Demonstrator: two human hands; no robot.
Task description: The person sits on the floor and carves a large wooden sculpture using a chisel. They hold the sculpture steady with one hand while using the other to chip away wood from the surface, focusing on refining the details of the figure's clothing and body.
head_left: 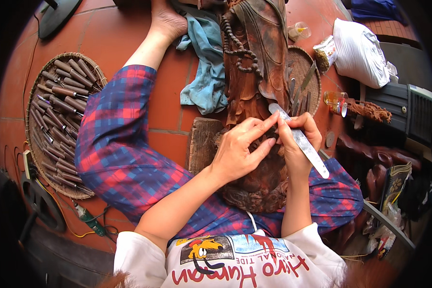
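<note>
A dark reddish-brown wood carving (247, 89) of a robed figure with a string of beads lies lengthwise before me, its near end between my legs. My right hand (298, 144) is closed round a flat, whitish-grey strip tool (313, 156) with rounded ends. The tool slants over the carving's right side, its far end by the robe folds. My left hand (239, 148) lies over the carving with fingers stretched out, the index fingertip at the tool's far part. The carved surface under my hands is partly hidden.
At left, a round woven tray (28, 113) holds many wooden-handled tools (65, 103). A blue cloth (201, 62) and a wood block (201, 144) lie beside the carving. Right of it are another woven tray (300, 62) with flat metal tools, a glass (335, 101) and a white sack (360, 53).
</note>
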